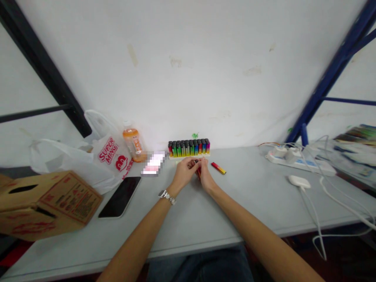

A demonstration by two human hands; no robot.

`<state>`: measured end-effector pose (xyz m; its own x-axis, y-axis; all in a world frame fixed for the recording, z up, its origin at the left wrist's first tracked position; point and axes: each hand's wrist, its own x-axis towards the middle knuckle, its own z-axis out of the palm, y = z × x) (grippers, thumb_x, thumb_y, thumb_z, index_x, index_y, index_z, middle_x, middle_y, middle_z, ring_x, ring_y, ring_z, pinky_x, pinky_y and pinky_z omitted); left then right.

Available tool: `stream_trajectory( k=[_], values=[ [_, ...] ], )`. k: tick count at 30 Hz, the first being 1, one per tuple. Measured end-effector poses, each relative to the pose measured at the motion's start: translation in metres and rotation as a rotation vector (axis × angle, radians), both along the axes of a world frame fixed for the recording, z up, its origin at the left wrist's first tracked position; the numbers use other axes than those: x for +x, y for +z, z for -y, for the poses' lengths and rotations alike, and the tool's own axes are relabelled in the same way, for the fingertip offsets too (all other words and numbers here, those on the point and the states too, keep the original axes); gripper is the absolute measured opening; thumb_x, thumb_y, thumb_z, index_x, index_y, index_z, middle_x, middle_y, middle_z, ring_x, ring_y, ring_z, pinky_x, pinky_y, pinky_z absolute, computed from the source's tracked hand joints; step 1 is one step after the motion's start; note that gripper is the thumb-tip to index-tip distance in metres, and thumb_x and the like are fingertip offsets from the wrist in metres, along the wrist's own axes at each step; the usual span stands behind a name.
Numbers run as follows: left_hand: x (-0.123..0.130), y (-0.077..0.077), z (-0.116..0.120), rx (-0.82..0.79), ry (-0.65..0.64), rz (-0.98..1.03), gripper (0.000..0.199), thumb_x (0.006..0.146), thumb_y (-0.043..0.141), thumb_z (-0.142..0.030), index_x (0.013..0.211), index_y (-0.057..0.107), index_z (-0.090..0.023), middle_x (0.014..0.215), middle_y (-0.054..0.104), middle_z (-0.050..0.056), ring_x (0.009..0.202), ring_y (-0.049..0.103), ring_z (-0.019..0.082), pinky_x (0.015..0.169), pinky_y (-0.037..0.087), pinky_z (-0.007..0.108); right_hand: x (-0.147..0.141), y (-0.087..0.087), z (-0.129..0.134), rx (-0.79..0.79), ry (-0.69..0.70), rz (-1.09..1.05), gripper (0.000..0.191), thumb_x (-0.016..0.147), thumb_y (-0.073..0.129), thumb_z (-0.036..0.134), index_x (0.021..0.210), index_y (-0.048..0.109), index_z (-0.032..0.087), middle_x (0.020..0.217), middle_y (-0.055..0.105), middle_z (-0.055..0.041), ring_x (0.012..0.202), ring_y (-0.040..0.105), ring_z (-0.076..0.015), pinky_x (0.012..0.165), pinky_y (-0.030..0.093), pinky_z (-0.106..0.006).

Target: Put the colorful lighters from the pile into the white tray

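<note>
My left hand (185, 169) and my right hand (206, 178) meet near the middle of the table, both with closed fingers. Between them they hold a reddish lighter (199, 172), mostly covered by the fingers. Just behind my hands stands a tray (173, 158) with rows of upright lighters (188, 149), black-topped, in green, red, blue, yellow and purple. A loose red-and-yellow lighter (219, 168) lies flat on the table, a little to the right of my right hand. A silver watch (167, 196) is on my left wrist.
At left are a cardboard box (70, 199), a white plastic bag (102, 160), an orange drink bottle (134, 143), a dark-screened phone (120, 197) and a blurred bright rectangle (154, 162). At right, a power strip (302, 162), a white charger (299, 181) and cables lie on the grey table (258, 196).
</note>
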<state>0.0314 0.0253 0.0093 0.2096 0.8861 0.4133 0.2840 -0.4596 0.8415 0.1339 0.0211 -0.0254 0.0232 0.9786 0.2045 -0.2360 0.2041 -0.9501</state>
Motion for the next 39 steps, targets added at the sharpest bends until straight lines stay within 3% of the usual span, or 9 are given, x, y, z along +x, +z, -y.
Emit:
stream_trajectory(
  k=[2, 4, 7, 12, 16, 20, 28, 34, 39],
  values=[
    [-0.002, 0.006, -0.004, -0.020, -0.071, -0.027, 0.030, 0.083, 0.065, -0.039, 0.097, 0.074, -0.014, 0.086, 0.074, 0.008, 0.072, 0.067, 0.018, 0.068, 0.054, 0.028, 0.000, -0.001, -0.001, 0.070, -0.032, 0.000, 0.056, 0.087, 0.027, 0.077, 0.099, 0.043, 0.024, 0.105, 0.057, -0.0063, 0.094, 0.059, -0.0156, 0.074, 0.050, -0.026],
    [-0.005, 0.016, -0.009, -0.072, -0.164, -0.067, 0.030, 0.083, 0.065, -0.037, 0.099, 0.074, -0.014, 0.088, 0.075, 0.009, 0.071, 0.068, 0.018, 0.067, 0.055, 0.030, 0.003, 0.000, -0.001, 0.078, -0.054, 0.050, 0.055, 0.089, 0.027, 0.074, 0.102, 0.046, 0.023, 0.102, 0.058, -0.0057, 0.090, 0.058, -0.0159, 0.073, 0.050, -0.027],
    [-0.005, 0.037, -0.021, -0.125, -0.225, -0.193, 0.027, 0.081, 0.065, -0.030, 0.099, 0.074, -0.012, 0.080, 0.075, 0.009, 0.066, 0.069, 0.019, 0.066, 0.056, 0.030, 0.015, 0.004, -0.001, 0.069, -0.131, 0.145, 0.052, 0.092, 0.029, 0.069, 0.107, 0.048, 0.023, 0.099, 0.058, -0.0054, 0.089, 0.057, -0.0170, 0.073, 0.048, -0.027],
    [0.006, 0.079, -0.054, 0.190, -0.059, -0.547, 0.017, 0.077, 0.068, -0.020, 0.091, 0.077, -0.016, 0.080, 0.075, 0.006, 0.073, 0.067, 0.019, 0.077, 0.053, 0.031, 0.051, 0.012, -0.003, 0.035, -0.336, 0.286, 0.045, 0.094, 0.036, 0.058, 0.120, 0.047, 0.023, 0.094, 0.060, -0.0049, 0.091, 0.057, -0.0200, 0.080, 0.044, -0.031],
    [0.020, 0.097, -0.082, 0.337, -0.021, -0.763, 0.020, 0.079, 0.063, -0.014, 0.093, 0.078, -0.016, 0.083, 0.075, 0.008, 0.076, 0.066, 0.020, 0.081, 0.051, 0.032, 0.082, 0.014, -0.001, 0.079, -0.445, 0.362, 0.041, 0.091, 0.042, 0.052, 0.117, 0.048, 0.022, 0.082, 0.059, -0.0012, 0.079, 0.057, -0.0194, 0.074, 0.044, -0.031],
    [0.034, 0.091, -0.100, 0.366, -0.047, -0.892, 0.022, 0.077, 0.062, -0.013, 0.090, 0.079, -0.017, 0.082, 0.075, 0.009, 0.076, 0.066, 0.020, 0.078, 0.049, 0.029, 0.103, 0.008, -0.002, 0.111, -0.520, 0.527, 0.033, 0.086, 0.048, 0.043, 0.108, 0.054, 0.019, 0.076, 0.056, 0.0001, 0.076, 0.055, -0.0196, 0.072, 0.042, -0.031],
    [0.044, 0.067, -0.121, 0.341, -0.068, -0.965, 0.022, 0.075, 0.065, -0.015, 0.090, 0.080, -0.021, 0.081, 0.075, 0.009, 0.076, 0.066, 0.021, 0.074, 0.048, 0.029, 0.119, -0.009, -0.014, 0.080, -0.484, 0.653, 0.031, 0.082, 0.047, 0.031, 0.110, 0.055, 0.019, 0.081, 0.058, -0.0015, 0.077, 0.055, -0.0193, 0.071, 0.042, -0.030],
    [0.039, 0.062, -0.130, 0.300, -0.082, -0.881, 0.023, 0.077, 0.065, -0.019, 0.095, 0.079, -0.022, 0.090, 0.078, 0.006, 0.081, 0.068, 0.020, 0.078, 0.050, 0.028, 0.119, -0.006, -0.012, 0.045, -0.482, 0.791, 0.028, 0.082, 0.051, 0.030, 0.107, 0.057, 0.019, 0.086, 0.061, -0.0039, 0.083, 0.055, -0.0197, 0.077, 0.042, -0.032],
    [0.032, 0.057, -0.137, 0.205, -0.133, -0.757, 0.017, 0.077, 0.068, -0.021, 0.090, 0.080, -0.020, 0.085, 0.077, 0.006, 0.081, 0.068, 0.021, 0.080, 0.051, 0.030, 0.117, -0.001, -0.006, -0.042, -0.453, 0.984, 0.027, 0.083, 0.057, 0.033, 0.104, 0.064, 0.018, 0.095, 0.064, -0.0098, 0.089, 0.057, -0.0227, 0.080, 0.040, -0.035]
  ],
)
